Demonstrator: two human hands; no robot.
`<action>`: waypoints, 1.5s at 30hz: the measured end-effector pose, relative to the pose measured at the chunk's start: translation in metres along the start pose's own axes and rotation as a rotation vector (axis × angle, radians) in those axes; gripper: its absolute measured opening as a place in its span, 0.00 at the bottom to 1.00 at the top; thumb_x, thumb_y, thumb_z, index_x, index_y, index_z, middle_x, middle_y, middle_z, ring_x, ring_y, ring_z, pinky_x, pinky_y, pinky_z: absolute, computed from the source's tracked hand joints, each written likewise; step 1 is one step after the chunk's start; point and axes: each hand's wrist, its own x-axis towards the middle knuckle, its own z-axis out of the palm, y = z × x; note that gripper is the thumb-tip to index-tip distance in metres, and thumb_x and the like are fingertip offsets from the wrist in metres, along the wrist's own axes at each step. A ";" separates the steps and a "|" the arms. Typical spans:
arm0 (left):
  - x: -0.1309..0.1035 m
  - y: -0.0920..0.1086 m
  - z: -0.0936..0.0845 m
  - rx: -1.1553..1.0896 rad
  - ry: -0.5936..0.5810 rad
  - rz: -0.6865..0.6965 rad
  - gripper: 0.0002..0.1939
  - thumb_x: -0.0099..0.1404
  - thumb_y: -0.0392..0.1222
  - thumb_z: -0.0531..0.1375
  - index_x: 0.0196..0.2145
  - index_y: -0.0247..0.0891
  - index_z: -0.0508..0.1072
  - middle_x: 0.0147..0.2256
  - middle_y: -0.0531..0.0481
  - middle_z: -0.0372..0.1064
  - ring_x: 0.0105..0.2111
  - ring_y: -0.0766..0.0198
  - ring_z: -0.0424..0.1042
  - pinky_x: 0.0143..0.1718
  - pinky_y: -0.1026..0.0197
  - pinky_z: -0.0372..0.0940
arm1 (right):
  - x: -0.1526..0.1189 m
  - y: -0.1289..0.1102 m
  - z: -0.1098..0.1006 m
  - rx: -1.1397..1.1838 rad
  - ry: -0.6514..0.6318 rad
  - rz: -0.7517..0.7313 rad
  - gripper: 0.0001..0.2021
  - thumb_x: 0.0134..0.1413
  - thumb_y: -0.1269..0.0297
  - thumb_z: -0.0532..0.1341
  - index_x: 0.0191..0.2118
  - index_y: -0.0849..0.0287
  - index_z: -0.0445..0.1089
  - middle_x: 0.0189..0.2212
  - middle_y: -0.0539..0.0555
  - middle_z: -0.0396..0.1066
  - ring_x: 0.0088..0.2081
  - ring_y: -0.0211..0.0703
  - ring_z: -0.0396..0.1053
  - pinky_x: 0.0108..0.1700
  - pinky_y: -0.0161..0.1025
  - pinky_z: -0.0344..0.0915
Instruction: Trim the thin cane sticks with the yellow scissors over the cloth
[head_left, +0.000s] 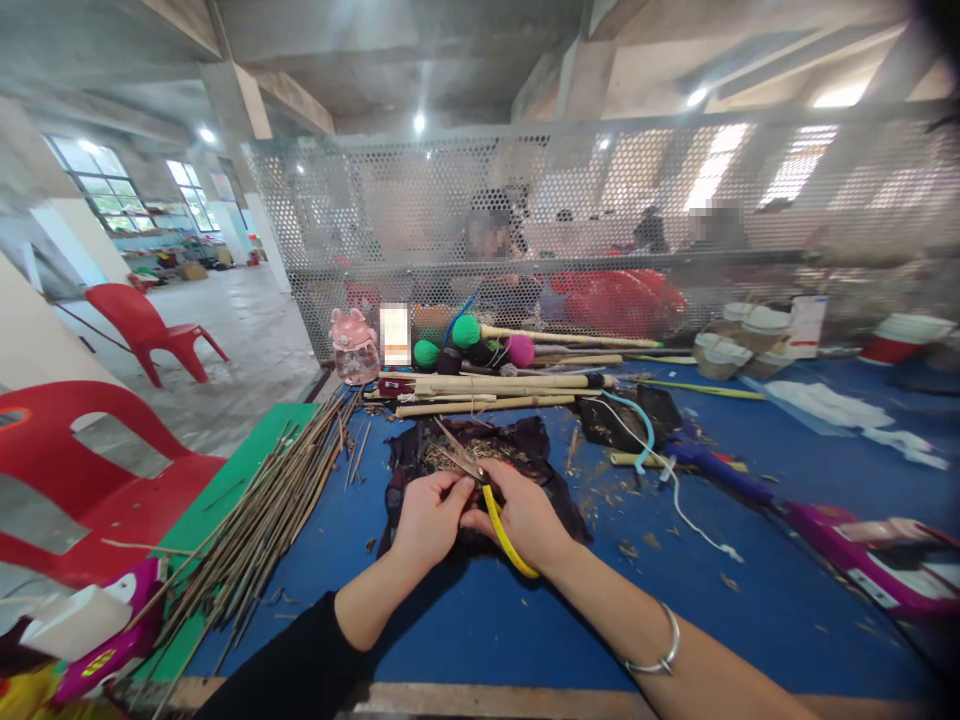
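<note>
My right hand point(527, 513) is closed around a pair of scissors point(501, 535) with a yellow handle. The metal blades stand partly apart and point up and to the left. Close beside it, my left hand point(431, 518) is closed in a pinch near the blades; whatever lies between its fingertips is too small or hidden to name. Both hands are over a dark crumpled cloth point(403, 452). On the cloth lies a heap of small brown chopped bits point(441, 457), partly covered by the hands and scissors.
Thin brown sticks point(274, 515) lie in a loose pile on the left of the blue table point(480, 640). Pale thicker rods point(487, 402) lie beyond the cloth. A purple tool point(832, 540) is at right. Perforated metal screen point(420, 230) stands behind; red chairs point(112, 470) are at left.
</note>
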 end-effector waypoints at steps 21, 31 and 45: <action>0.001 0.001 -0.005 0.143 0.038 0.170 0.13 0.59 0.42 0.52 0.34 0.36 0.75 0.33 0.48 0.73 0.33 0.63 0.70 0.36 0.64 0.61 | 0.000 0.002 -0.002 -0.030 -0.029 -0.067 0.31 0.40 0.49 0.62 0.48 0.61 0.58 0.41 0.60 0.65 0.43 0.50 0.63 0.45 0.45 0.61; 0.003 -0.010 0.001 -0.014 0.047 0.058 0.12 0.58 0.45 0.53 0.30 0.34 0.70 0.27 0.50 0.70 0.27 0.66 0.66 0.30 0.66 0.60 | 0.001 0.000 -0.001 0.094 0.002 -0.007 0.23 0.44 0.51 0.60 0.45 0.59 0.61 0.36 0.56 0.68 0.36 0.45 0.66 0.37 0.37 0.61; 0.003 -0.007 0.000 -0.201 0.057 -0.049 0.13 0.58 0.47 0.53 0.28 0.34 0.68 0.22 0.52 0.65 0.22 0.69 0.64 0.25 0.67 0.62 | 0.000 0.002 -0.001 -0.040 0.002 0.021 0.27 0.41 0.50 0.61 0.46 0.58 0.59 0.36 0.55 0.68 0.37 0.45 0.67 0.38 0.38 0.62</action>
